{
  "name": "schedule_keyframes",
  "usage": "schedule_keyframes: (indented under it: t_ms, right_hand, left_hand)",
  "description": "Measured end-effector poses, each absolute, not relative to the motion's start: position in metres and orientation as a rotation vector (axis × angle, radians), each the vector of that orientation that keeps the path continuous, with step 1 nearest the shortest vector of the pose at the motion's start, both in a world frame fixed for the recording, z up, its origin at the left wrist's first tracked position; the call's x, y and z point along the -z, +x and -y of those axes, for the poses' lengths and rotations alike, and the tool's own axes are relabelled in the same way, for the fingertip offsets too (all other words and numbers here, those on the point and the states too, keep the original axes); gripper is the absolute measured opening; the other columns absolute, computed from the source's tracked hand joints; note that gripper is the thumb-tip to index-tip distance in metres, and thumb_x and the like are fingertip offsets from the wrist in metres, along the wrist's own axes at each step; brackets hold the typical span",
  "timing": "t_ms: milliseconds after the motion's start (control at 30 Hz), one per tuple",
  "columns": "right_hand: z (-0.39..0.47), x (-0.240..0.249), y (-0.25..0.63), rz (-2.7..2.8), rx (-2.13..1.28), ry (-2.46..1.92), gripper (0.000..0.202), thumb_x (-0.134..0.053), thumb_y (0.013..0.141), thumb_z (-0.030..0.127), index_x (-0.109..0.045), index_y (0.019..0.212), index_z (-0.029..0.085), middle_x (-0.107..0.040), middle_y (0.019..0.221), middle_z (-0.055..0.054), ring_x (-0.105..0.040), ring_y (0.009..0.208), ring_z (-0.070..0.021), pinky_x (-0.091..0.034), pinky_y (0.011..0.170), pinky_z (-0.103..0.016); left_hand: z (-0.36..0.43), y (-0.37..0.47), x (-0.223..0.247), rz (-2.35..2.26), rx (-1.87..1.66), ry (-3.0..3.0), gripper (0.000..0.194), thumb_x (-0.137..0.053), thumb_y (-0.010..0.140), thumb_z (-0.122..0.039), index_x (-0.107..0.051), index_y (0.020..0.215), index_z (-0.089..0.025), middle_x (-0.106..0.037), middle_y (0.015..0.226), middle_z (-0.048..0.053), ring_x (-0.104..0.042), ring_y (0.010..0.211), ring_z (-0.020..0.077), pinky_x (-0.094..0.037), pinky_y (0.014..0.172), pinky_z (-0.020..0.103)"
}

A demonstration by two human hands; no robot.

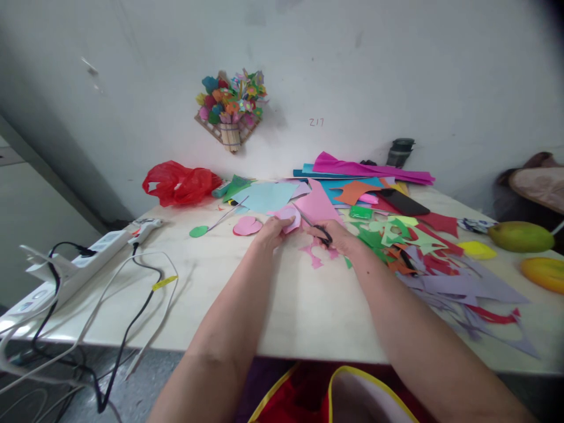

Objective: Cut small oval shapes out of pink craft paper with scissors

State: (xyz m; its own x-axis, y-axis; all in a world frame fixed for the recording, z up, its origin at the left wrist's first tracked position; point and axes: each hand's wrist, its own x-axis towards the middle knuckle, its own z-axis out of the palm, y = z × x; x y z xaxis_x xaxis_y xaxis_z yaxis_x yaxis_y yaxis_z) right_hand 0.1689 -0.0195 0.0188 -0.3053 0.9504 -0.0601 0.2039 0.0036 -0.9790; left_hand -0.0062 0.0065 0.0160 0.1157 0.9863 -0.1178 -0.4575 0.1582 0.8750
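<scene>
My left hand (274, 232) pinches a piece of pink paper (319, 202), with a paler lilac round piece (288, 217) lying against it under my thumb. In my right hand (335, 236) is a pair of scissors (324, 234) with black handles, its blades pointing left at the edge of the pink paper. Whether the blades are apart is too small to tell. Pink offcuts (315, 258) lie below the scissors. Left of my left hand rest several pink paper circles (247, 225), and farther left a green circle (198, 231) beside a thin stick.
Coloured scraps (440, 264) cover the table's right side, near two mangoes (520, 236) and a dark phone (403, 202). A red plastic bag (178, 183) sits back left. A power strip (83, 270) with trailing cables lines the left edge. Rolled magenta sheets (374, 169) lie at the back.
</scene>
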Motion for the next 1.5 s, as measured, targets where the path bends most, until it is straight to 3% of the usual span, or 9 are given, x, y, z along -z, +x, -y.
schedule_keyframes:
  t_ms: [333, 1500]
  right_hand:
    - [0.024, -0.024, 0.166, 1.545, -1.359, -1.232, 0.031, -0.073, 0.067, 0.037, -0.052, 0.063, 0.015, -0.049, 0.043, 0.004, -0.04, 0.031, -0.0047, -0.021, 0.027, -0.017]
    - [0.021, -0.025, 0.169, 1.591, -1.385, -1.217, 0.03, -0.072, 0.065, 0.029, -0.047, 0.055, 0.017, -0.044, 0.039, 0.005, -0.037, 0.031, -0.0055, -0.027, 0.03, -0.017]
  left_hand:
    - [-0.002, -0.002, -0.02, -0.856, -1.244, 0.776, 0.006, -0.065, 0.07, 0.0, -0.063, 0.07, -0.006, -0.065, 0.064, 0.007, -0.062, 0.057, 0.0142, -0.056, 0.069, 0.029]
    - [-0.003, -0.019, -0.022, -0.843, -1.109, 0.665, 0.014, -0.062, 0.072, 0.001, -0.061, 0.082, -0.008, -0.065, 0.073, 0.007, -0.064, 0.063, 0.0138, -0.059, 0.07, 0.03]
